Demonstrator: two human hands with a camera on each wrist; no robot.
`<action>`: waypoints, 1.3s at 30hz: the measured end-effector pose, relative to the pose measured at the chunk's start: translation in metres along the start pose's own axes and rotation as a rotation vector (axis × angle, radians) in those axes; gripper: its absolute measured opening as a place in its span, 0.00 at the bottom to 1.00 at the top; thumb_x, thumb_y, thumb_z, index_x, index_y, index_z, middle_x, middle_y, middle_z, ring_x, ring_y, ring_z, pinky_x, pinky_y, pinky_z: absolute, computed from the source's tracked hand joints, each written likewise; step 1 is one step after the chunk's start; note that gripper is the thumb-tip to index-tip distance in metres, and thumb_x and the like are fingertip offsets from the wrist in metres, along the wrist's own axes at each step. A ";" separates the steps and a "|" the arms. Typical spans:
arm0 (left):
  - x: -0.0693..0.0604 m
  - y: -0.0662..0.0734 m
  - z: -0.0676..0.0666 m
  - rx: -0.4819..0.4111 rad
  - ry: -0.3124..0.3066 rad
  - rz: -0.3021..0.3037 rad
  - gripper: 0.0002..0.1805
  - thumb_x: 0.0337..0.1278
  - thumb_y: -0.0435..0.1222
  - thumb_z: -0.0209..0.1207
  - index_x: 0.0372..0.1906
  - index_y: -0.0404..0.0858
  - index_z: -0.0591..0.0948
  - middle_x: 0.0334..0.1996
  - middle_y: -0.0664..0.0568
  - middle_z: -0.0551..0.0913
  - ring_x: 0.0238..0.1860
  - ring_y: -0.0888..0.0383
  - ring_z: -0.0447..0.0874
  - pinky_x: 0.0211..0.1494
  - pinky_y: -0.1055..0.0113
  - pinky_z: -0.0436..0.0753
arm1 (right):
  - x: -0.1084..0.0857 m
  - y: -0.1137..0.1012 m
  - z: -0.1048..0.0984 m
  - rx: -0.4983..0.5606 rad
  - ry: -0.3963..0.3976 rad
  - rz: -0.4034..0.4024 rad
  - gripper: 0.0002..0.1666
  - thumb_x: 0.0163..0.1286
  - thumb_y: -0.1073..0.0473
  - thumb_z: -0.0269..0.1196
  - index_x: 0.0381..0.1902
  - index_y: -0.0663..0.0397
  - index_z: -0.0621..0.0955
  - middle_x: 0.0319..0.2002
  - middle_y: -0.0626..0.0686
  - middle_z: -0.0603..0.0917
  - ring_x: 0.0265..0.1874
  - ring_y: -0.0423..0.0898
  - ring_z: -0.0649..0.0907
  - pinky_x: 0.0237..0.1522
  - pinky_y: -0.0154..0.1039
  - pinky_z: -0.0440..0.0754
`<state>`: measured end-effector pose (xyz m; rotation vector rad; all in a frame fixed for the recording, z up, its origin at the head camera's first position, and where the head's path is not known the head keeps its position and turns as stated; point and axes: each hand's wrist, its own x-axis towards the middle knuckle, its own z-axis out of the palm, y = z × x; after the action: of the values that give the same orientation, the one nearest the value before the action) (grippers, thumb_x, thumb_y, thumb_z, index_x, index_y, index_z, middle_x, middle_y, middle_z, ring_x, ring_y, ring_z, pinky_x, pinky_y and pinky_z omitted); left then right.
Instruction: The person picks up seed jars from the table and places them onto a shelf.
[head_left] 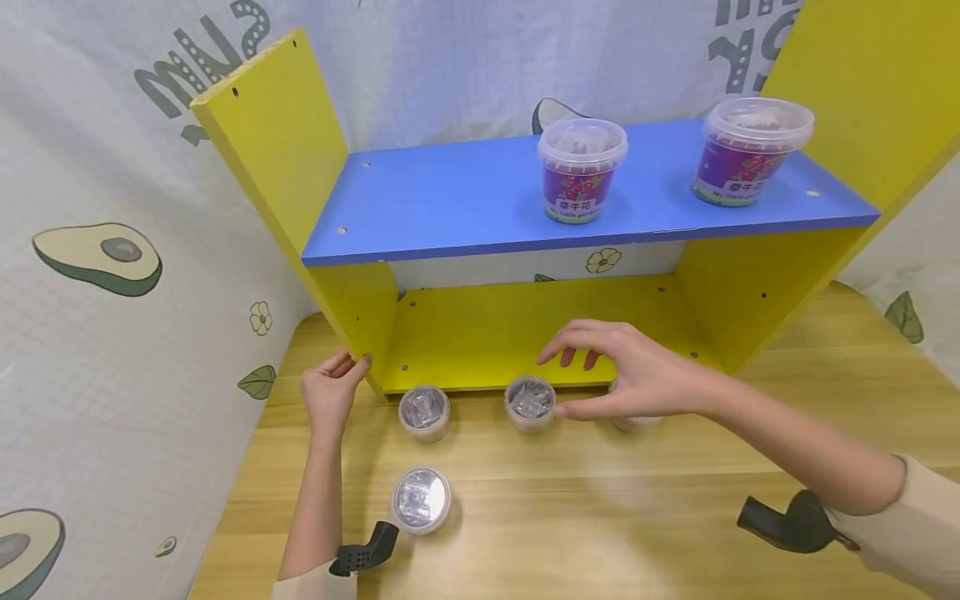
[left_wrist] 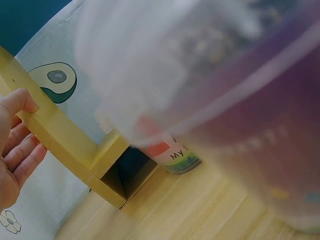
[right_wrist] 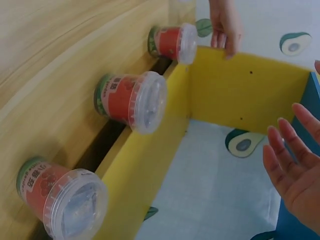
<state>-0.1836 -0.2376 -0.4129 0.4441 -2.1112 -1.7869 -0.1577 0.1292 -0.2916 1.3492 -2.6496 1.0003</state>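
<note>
In my head view the right hand (head_left: pixel 630 367) hides most of one red-labelled cup (head_left: pixel 635 423). My left wrist feed blurs a near purple cup (left_wrist: pixel 270 130), cropped by the right edge; I can't read its print.

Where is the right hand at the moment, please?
In the head view, the right hand is right of the row's middle cup, partly hiding the rightmost cup.

Left hand (head_left: pixel 330 392) pinching, right hand (head_left: pixel 618 371) arched — thumb (head_left: pixel 588 407) apart, forearms (head_left: pixel 317 500) (mostly bare) extended
</note>
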 end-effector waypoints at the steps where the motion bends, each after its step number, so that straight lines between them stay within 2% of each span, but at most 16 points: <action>1: 0.000 0.000 0.000 0.000 -0.002 -0.001 0.25 0.45 0.31 0.65 0.52 0.26 0.76 0.54 0.34 0.75 0.52 0.44 0.77 0.38 0.81 0.79 | 0.001 0.000 0.001 0.000 0.006 -0.001 0.25 0.50 0.51 0.72 0.47 0.42 0.78 0.43 0.39 0.78 0.37 0.35 0.74 0.34 0.31 0.79; 8: 0.000 -0.001 0.000 0.015 0.002 0.007 0.25 0.46 0.31 0.65 0.52 0.26 0.76 0.54 0.35 0.75 0.51 0.46 0.78 0.37 0.83 0.78 | 0.007 -0.005 0.010 -0.021 -0.007 0.034 0.25 0.51 0.46 0.71 0.47 0.40 0.78 0.44 0.38 0.77 0.39 0.35 0.73 0.33 0.32 0.76; 15: 0.000 -0.004 0.000 0.004 0.009 0.018 0.25 0.46 0.31 0.65 0.52 0.27 0.76 0.54 0.35 0.75 0.52 0.46 0.78 0.37 0.83 0.78 | 0.015 -0.011 0.024 -0.018 -0.047 0.054 0.25 0.52 0.41 0.69 0.47 0.38 0.77 0.46 0.38 0.77 0.45 0.41 0.77 0.44 0.42 0.80; 21: 0.001 -0.004 0.000 0.007 0.014 0.011 0.25 0.45 0.32 0.66 0.52 0.27 0.77 0.54 0.35 0.75 0.51 0.46 0.78 0.37 0.82 0.79 | 0.022 -0.018 0.038 -0.065 -0.103 0.044 0.28 0.52 0.38 0.67 0.50 0.38 0.76 0.48 0.38 0.75 0.44 0.38 0.77 0.43 0.37 0.81; 25: 0.001 -0.003 0.001 0.011 0.016 -0.001 0.25 0.45 0.32 0.66 0.52 0.27 0.76 0.53 0.35 0.76 0.51 0.45 0.78 0.37 0.82 0.79 | 0.028 -0.022 0.043 -0.120 -0.121 0.014 0.29 0.52 0.37 0.66 0.50 0.39 0.76 0.48 0.39 0.76 0.45 0.38 0.77 0.46 0.39 0.80; 33: 0.001 -0.002 0.002 0.017 0.011 -0.014 0.26 0.45 0.32 0.66 0.52 0.27 0.76 0.52 0.34 0.77 0.51 0.45 0.78 0.37 0.81 0.79 | 0.036 -0.028 0.054 -0.135 -0.143 -0.007 0.29 0.52 0.37 0.66 0.50 0.40 0.77 0.48 0.40 0.76 0.43 0.38 0.77 0.42 0.36 0.81; 34: 0.001 -0.002 0.002 0.016 0.011 -0.016 0.26 0.45 0.32 0.66 0.52 0.27 0.76 0.52 0.34 0.77 0.51 0.45 0.78 0.37 0.81 0.79 | 0.037 -0.028 0.056 -0.133 -0.148 -0.005 0.29 0.52 0.38 0.66 0.51 0.40 0.77 0.48 0.40 0.75 0.39 0.38 0.78 0.40 0.35 0.81; 39: 0.001 -0.003 0.001 0.013 0.015 -0.022 0.26 0.45 0.32 0.66 0.53 0.27 0.76 0.52 0.35 0.76 0.51 0.46 0.78 0.37 0.82 0.79 | 0.045 -0.032 0.073 -0.129 -0.179 -0.019 0.30 0.52 0.38 0.66 0.52 0.39 0.76 0.47 0.40 0.76 0.39 0.37 0.77 0.37 0.32 0.80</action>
<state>-0.1852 -0.2374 -0.4160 0.4840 -2.1162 -1.7773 -0.1428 0.0436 -0.3195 1.4977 -2.7648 0.7244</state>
